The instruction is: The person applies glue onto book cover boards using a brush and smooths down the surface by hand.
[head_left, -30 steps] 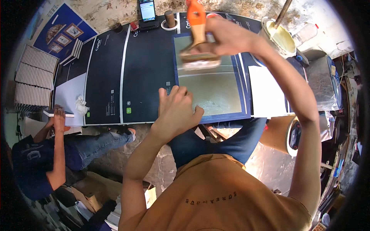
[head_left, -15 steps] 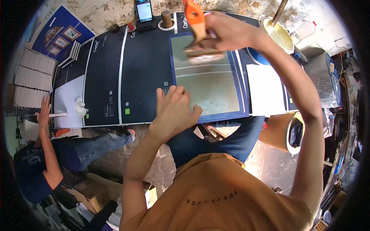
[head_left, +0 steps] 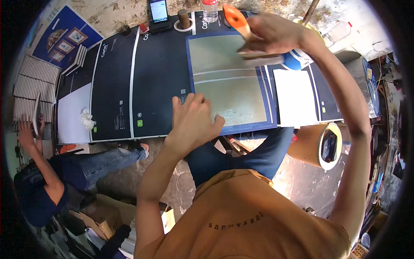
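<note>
A flat brush (head_left: 235, 18) with an orange-tipped handle is in my right hand (head_left: 276, 33), which is blurred by motion. Its wide head hangs over the far right corner of a blue-bordered panel (head_left: 241, 128), close to a blue-and-white tub (head_left: 295, 60). Two grey-green boards (head_left: 230, 97) lie on the panel, parted by pale strips, with a wet-looking sheen near the front. My left hand (head_left: 192, 118) rests at the panel's near left edge, fingers spread and holding nothing.
White paper (head_left: 295, 99) lies right of the panel. Along the back stand a phone (head_left: 158, 12), a tape roll (head_left: 184, 27) around a brown cylinder, and a water bottle (head_left: 210, 12). Crumpled tissue (head_left: 87, 121) lies left. Another person's hand (head_left: 26, 136) works beside stacked books (head_left: 36, 80).
My right hand has carried the brush rightward, from above the panel's far middle toward the tub. My left hand stays at the panel's edge. The other person's hands have shifted beside the books.
</note>
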### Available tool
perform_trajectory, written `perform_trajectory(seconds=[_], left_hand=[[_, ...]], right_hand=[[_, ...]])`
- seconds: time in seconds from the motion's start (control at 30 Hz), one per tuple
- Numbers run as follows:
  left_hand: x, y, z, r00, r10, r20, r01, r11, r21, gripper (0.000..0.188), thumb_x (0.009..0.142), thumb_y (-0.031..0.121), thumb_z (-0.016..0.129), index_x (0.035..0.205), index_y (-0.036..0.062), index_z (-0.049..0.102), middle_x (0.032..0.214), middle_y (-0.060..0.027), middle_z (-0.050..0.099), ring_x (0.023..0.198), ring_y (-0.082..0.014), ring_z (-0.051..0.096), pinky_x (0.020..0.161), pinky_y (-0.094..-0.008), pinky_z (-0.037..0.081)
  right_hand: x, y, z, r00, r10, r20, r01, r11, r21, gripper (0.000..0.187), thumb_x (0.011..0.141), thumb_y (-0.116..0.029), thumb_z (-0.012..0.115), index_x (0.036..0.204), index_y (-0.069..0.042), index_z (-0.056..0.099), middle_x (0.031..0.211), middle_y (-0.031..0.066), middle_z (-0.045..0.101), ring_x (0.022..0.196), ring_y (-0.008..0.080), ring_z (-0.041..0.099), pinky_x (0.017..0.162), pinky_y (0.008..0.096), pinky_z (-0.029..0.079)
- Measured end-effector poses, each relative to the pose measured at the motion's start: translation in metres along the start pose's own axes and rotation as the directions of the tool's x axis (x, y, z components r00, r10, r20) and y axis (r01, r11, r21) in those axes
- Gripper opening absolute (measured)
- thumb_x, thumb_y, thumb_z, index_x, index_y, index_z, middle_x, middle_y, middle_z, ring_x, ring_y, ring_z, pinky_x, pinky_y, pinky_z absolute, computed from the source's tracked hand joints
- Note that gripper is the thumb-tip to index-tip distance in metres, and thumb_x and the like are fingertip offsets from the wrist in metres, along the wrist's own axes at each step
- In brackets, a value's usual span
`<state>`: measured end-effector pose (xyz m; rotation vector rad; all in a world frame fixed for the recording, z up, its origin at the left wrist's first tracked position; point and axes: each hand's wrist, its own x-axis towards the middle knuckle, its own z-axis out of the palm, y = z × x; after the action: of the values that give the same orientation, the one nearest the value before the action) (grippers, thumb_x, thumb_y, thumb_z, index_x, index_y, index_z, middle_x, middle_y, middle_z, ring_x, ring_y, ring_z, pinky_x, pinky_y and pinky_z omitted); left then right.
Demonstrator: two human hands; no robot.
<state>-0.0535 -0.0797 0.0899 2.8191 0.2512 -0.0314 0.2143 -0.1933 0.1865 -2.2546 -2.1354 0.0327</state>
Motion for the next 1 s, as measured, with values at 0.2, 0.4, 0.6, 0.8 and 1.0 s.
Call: perform_trajectory(seconds=[0.2,0.4,0.6,0.8,1.0], left_hand=[[0.005,0.007,-0.001,0.999,-0.026,0.035,0.026,1.0,0.009,0.04,0.078,0.033,0.066,0.102,0.0012,0.072,0.104,-0.0125,0.064,0.103,-0.0277,0.059,0.089,-0.0443,0.036],[0.004,0.01,-0.005,0.999,-0.032,0.019,0.032,0.999,-0.005,0.038,0.079,0.031,0.064,0.102,0.0015,0.072,0.103,-0.0121,0.066,0.102,-0.0282,0.059,0.091,-0.0446,0.036],[0.031,-0.05,0.022,0.948,-0.099,-0.302,-0.014,0.936,-0.352,0.037,0.08,0.031,0.066,0.1,0.0002,0.071,0.095,-0.0093,0.067,0.085,-0.0219,0.063,0.074,-0.0339,0.043],[0.065,-0.088,0.035,0.843,-0.517,0.149,0.4,0.418,-0.815,0.03,0.084,0.024,0.067,0.107,0.0057,0.068,0.086,-0.0002,0.064,0.069,-0.0085,0.057,0.061,-0.0227,0.043],[0.087,-0.081,0.051,0.874,-0.461,0.151,0.343,0.368,-0.864,0.018,0.082,0.015,0.069,0.095,0.0026,0.066,0.073,0.0025,0.06,0.059,-0.0052,0.053,0.053,-0.0205,0.043]], right_hand=[[0.044,-0.042,0.042,0.966,-0.064,-0.249,0.15,0.927,0.345,0.038,0.084,-0.037,0.072,0.089,0.0,0.067,0.076,0.0173,0.068,0.074,0.0336,0.068,0.067,0.0425,0.051],[-0.019,-0.009,0.016,0.982,0.085,0.167,-0.119,0.971,0.206,0.044,0.089,-0.047,0.07,0.082,-0.005,0.06,0.083,0.0129,0.058,0.09,0.0305,0.053,0.08,0.0404,0.044],[-0.11,0.026,-0.014,0.925,0.377,0.044,-0.378,0.926,0.002,0.044,0.086,-0.043,0.074,0.074,-0.001,0.065,0.069,0.0123,0.061,0.066,0.0281,0.063,0.064,0.0396,0.05],[-0.067,-0.018,0.045,0.492,0.73,-0.474,-0.48,0.682,0.552,0.042,0.075,-0.04,0.078,0.079,0.001,0.072,0.067,0.0188,0.068,0.065,0.0311,0.071,0.064,0.0391,0.056],[-0.051,-0.03,0.117,0.363,0.857,-0.365,-0.535,0.513,0.671,0.042,0.078,-0.038,0.074,0.068,0.002,0.067,0.063,0.0192,0.067,0.064,0.0337,0.071,0.063,0.0423,0.056]])
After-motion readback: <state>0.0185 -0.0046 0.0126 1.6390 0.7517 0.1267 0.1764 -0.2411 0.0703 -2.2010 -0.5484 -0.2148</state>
